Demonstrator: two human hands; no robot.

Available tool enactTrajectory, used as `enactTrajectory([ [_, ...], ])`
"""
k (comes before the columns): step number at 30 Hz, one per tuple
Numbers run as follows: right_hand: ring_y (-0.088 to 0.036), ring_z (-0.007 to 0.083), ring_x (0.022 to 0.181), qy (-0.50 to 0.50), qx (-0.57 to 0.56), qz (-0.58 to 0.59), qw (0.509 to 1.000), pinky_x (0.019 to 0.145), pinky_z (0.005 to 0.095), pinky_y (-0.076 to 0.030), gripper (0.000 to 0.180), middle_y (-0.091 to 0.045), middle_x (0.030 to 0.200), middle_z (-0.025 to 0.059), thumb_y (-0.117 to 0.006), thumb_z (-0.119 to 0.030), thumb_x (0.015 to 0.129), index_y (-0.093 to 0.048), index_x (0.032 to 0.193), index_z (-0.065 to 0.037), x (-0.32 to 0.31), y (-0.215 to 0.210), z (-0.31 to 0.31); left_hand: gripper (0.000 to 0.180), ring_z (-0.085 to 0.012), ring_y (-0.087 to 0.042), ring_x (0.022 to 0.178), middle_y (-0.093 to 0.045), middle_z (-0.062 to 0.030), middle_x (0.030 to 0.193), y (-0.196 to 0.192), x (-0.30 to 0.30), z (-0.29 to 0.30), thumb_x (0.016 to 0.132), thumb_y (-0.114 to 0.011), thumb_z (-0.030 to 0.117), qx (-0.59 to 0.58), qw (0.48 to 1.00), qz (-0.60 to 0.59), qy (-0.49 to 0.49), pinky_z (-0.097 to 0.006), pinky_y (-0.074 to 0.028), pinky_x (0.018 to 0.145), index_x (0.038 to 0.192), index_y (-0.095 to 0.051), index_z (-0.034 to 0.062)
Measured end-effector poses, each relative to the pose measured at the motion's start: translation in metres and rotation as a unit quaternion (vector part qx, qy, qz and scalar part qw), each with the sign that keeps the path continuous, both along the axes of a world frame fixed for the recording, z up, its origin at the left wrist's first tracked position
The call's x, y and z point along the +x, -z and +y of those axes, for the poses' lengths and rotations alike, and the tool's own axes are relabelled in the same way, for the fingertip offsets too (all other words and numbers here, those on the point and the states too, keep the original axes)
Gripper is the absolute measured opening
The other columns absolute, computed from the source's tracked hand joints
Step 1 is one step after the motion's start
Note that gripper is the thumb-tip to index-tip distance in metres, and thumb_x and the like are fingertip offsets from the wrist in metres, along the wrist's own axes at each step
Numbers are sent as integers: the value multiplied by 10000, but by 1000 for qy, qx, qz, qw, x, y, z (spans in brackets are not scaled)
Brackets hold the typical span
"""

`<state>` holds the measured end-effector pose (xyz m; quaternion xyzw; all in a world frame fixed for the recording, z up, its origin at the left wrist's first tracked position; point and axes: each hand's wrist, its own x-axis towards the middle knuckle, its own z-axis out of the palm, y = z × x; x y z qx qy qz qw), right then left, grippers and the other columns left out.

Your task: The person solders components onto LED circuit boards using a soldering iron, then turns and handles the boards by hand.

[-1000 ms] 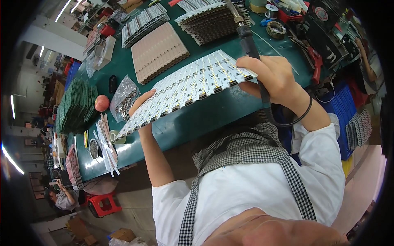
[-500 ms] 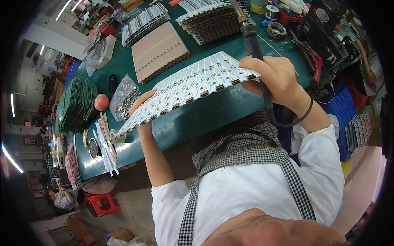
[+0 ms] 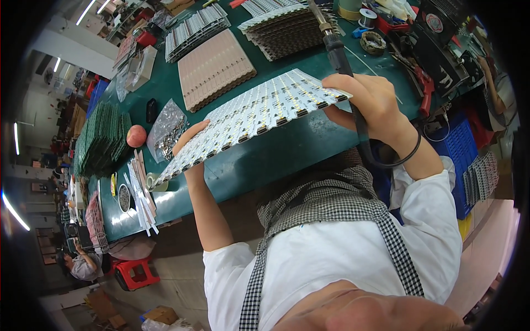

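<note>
Head view: the white board (image 3: 259, 113) is above the near side of the green table (image 3: 265, 160), tilted, perhaps so you can see its face. Your left hand (image 3: 187, 139) curls its fingers over the left edge; your right hand (image 3: 372, 105) pinches the right corner while also gripping a soldering iron (image 3: 337, 52), its tip pointing far, likely to spare the board from heat. Yellow and black spots run in rows; the near edge is wavy. Beyond lies a pinkish stack (image 3: 215, 69).

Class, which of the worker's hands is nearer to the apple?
Left. The left hand, gripping the LED panel, is right of the apple, past a plastic bag; the right hand, holding the soldering iron, is much farther right.
</note>
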<state>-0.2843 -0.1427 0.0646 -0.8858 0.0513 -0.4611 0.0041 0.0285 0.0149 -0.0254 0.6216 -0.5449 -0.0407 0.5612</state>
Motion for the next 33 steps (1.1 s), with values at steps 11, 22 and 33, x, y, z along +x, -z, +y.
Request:
enactTrajectory([
  [11, -545, 200, 487, 10, -11, -8, 1000, 425, 291, -395, 299, -542, 609, 57, -733, -99, 672, -548, 905, -66, 1, 3, -5, 215, -170, -624, 838, -670, -95, 893, -8, -8, -1, 745, -542, -91, -19, 999, -30, -9, -254, -462, 769, 909, -664, -24],
  [22, -560, 194, 521, 21, -17, 36, 999, 464, 268, -419, 371, -605, 702, 67, -737, -46, 606, -578, 941, -37, -6, 5, -8, 207, -176, -624, 857, -664, -132, 928, -8, -7, 1, 785, -572, 83, 0, 998, -58, -9, -260, -459, 803, 925, -656, -44],
  [33, -511, 161, 446, 8, -55, -12, 998, 390, 273, -360, 301, -509, 569, 23, -756, -92, 650, -561, 878, -64, -1, 4, -10, 203, -179, -626, 856, -665, -130, 931, -9, -8, 2, 786, -560, 73, 5, 999, -44, -14, -262, -461, 801, 925, -660, -37],
])
